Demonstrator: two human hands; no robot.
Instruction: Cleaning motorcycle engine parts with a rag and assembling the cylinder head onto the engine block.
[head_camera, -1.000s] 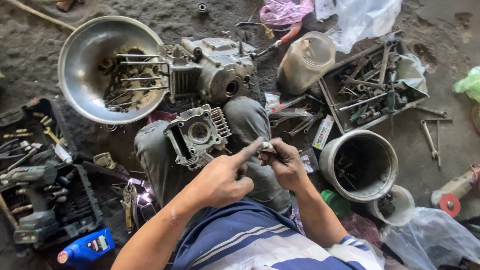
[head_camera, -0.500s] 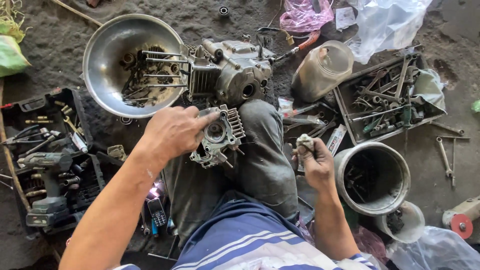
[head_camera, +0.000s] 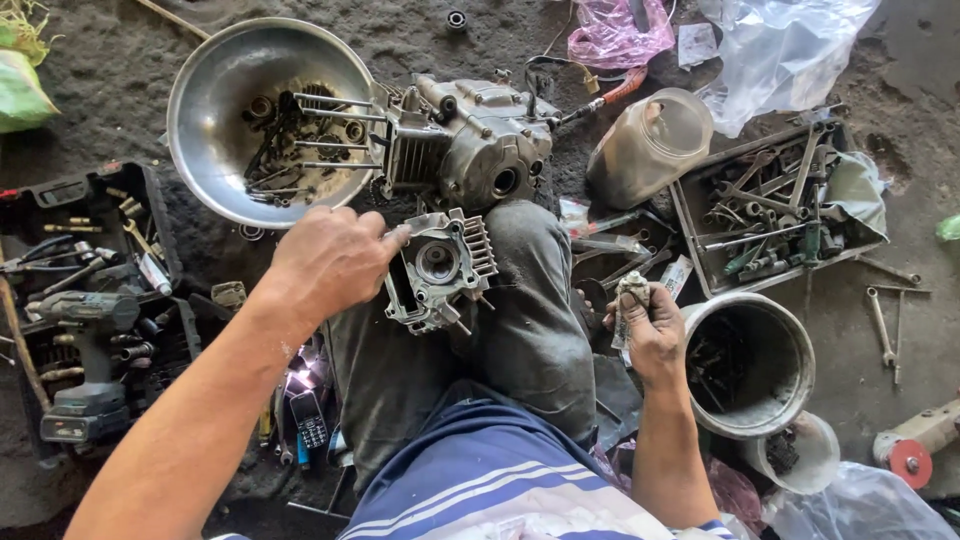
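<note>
One cylinder head on the knee, left hand curled loosely, fingertips on its edge. Right hand closed around one small grimy part, type unclear. One engine block against one steel bowl; bowl's bits too jumbled to count. One tool tray, one bucket, contents dark.

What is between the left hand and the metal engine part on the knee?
Nothing visible. The left hand already touches the finned cylinder head with its fingertips at the part's left edge, as it rests on the knee. The right hand is off to the side, holding a small grey part.
</note>
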